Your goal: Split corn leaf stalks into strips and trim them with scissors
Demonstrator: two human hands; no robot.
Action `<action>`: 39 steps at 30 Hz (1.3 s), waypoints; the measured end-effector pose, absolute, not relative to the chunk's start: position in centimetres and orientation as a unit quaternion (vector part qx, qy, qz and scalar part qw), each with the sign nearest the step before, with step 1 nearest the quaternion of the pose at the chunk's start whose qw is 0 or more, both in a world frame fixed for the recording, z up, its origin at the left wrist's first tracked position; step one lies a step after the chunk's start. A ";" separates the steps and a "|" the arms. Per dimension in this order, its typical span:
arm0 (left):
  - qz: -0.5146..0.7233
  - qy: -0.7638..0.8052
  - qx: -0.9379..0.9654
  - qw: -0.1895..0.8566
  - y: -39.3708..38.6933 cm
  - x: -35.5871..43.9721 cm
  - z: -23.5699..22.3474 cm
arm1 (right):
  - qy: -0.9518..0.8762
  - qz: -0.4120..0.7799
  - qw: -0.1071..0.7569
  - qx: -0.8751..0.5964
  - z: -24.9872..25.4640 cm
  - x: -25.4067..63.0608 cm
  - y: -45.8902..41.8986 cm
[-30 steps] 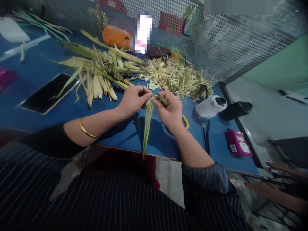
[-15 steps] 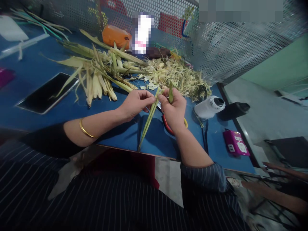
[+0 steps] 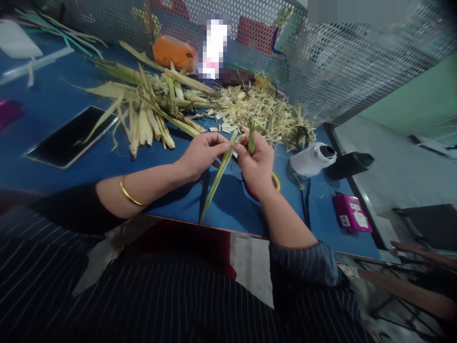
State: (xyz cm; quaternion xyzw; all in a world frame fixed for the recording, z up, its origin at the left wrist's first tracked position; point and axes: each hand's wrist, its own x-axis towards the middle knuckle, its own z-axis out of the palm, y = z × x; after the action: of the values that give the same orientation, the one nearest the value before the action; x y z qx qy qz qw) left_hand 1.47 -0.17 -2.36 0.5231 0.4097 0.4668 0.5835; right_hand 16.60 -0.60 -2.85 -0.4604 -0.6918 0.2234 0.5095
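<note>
My left hand (image 3: 202,153) and my right hand (image 3: 256,159) meet above the blue table (image 3: 53,109), both pinched on one long green leaf strip (image 3: 214,183). The strip hangs from my fingertips down and to the left, its tip near the table's front edge. A short green end of it sticks up out of my right fist (image 3: 251,140). Under my right hand lie scissors with red and yellow handles (image 3: 274,181), partly hidden.
A pile of long pale leaves (image 3: 150,109) and a heap of cut scraps (image 3: 264,116) lie behind my hands. A dark phone (image 3: 67,138) lies at left. A white thread spool (image 3: 312,158), a black object (image 3: 350,164) and a pink box (image 3: 352,214) sit at right. Perforated mesh (image 3: 339,62) walls the back.
The strip's lower tip has swung to the left. My right hand rose slightly and turned, so the short green end now points upward, and the scissors under it came into view.
</note>
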 end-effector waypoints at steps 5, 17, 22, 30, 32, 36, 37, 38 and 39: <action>0.478 0.421 0.508 0.580 0.1 1.4 -2.4 | -0.692 0.220 0.515 -0.455 -3.3 16.5 -0.8; 0.499 0.431 0.538 0.525 0.3 1.6 -2.7 | -0.671 0.327 0.442 -0.497 -2.7 15.9 -1.1; 0.494 0.455 0.497 0.549 0.6 1.6 -2.9 | -0.715 0.231 0.465 -0.467 -2.6 16.0 -1.7; 0.503 0.457 0.482 0.553 1.0 1.5 -3.1 | -0.713 0.308 0.415 -0.474 -2.8 15.7 -1.5; 0.503 0.457 0.488 0.547 1.1 1.5 -3.2 | -0.717 0.321 0.389 -0.481 -3.0 15.7 -1.3; 0.506 0.460 0.492 0.539 1.1 1.5 -3.3 | -0.717 0.341 0.374 -0.480 -3.0 15.8 -1.3; 0.505 0.461 0.491 0.539 1.1 1.4 -3.3 | -0.716 0.346 0.378 -0.475 -2.9 15.8 -1.4; 0.504 0.463 0.488 0.542 1.2 1.4 -3.2 | -0.713 0.349 0.384 -0.471 -2.9 15.7 -1.4; 0.502 0.465 0.483 0.546 1.2 1.4 -3.2 | -0.709 0.348 0.395 -0.468 -2.8 15.7 -1.5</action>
State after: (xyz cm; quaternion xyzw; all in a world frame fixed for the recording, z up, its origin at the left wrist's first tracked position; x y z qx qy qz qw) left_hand 1.45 1.17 -3.19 0.4829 0.4650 0.5022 0.5463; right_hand 15.74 -1.50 -2.78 -0.4685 -0.7092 0.3484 0.3951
